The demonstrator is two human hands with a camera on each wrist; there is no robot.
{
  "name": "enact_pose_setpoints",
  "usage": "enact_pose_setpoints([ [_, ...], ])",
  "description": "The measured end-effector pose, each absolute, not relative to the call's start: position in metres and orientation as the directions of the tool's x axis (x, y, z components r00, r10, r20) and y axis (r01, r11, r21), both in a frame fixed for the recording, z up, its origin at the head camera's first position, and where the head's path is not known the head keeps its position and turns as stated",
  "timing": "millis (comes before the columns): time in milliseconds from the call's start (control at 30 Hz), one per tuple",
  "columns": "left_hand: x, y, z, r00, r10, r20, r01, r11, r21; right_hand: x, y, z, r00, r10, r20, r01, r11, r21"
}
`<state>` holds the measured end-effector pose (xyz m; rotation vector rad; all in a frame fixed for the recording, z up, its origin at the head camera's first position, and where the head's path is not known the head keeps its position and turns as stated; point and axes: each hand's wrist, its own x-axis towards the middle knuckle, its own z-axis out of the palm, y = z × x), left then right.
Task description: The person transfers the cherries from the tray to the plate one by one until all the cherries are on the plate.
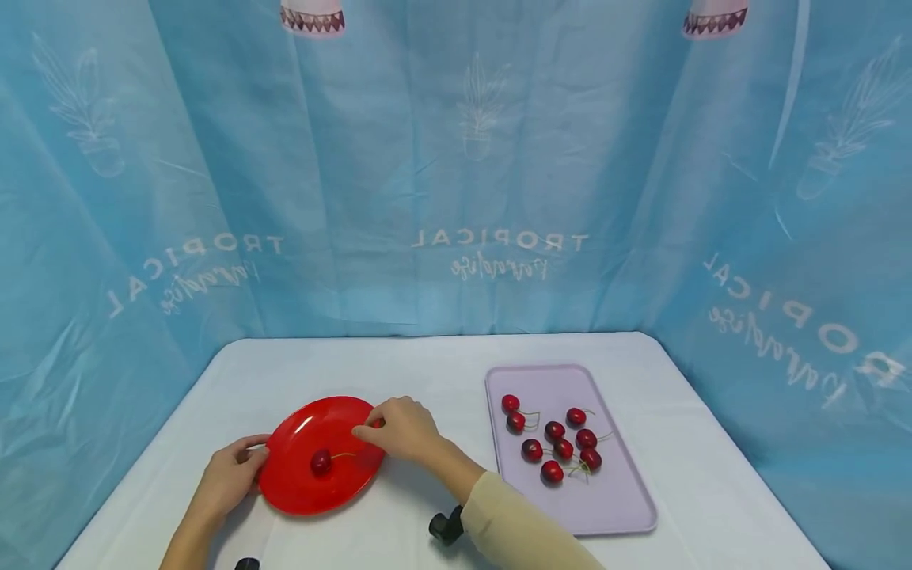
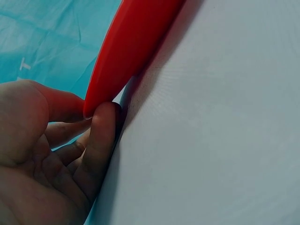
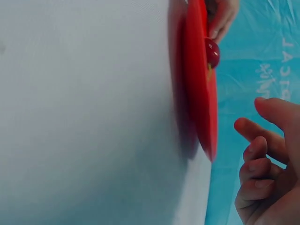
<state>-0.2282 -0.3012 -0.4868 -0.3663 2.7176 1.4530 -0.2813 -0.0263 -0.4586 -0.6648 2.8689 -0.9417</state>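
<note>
A round red plate (image 1: 302,483) stands on the white table, with one dark red cherry (image 1: 321,461) lying on it, its stem pointing right. My left hand (image 1: 229,475) holds the plate's left rim, thumb above and fingers underneath, as the left wrist view shows. Over the plate's right edge is my right hand (image 1: 404,427). In the right wrist view its thumb (image 3: 272,110) and index finger are spread apart with nothing between them, while the other fingers bend loosely. The cherry (image 3: 212,52) also shows there on the plate's face.
A pale lilac tray (image 1: 606,514) lies to the right on the table (image 1: 420,356), holding several cherries (image 1: 563,449) with stems. Black wrist-worn gear (image 1: 446,526) shows beside my right sleeve. A blue printed curtain (image 1: 356,174) surrounds the table's back and sides.
</note>
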Motion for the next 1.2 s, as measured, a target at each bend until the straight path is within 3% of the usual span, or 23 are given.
enact_pose_setpoints([
  [333,-0.23,-0.299,-0.491,-0.971,-0.195,-0.139,-0.222,0.513,0.829,-0.29,0.009,-0.448,-0.883,-0.458,0.106,-0.414,0.652,-0.635],
  [600,-0.224,-0.301,-0.498,-0.963,-0.21,-0.17,-0.255,0.502,0.827,-0.291,0.026,-0.451,-0.842,-0.537,0.047,-0.424,0.606,-0.673],
  [1200,-0.23,-0.302,-0.495,-0.964,-0.225,-0.141,-0.238,0.501,0.832,-0.298,0.073,-0.436,-0.859,-0.507,0.068,-0.408,0.598,-0.69],
])
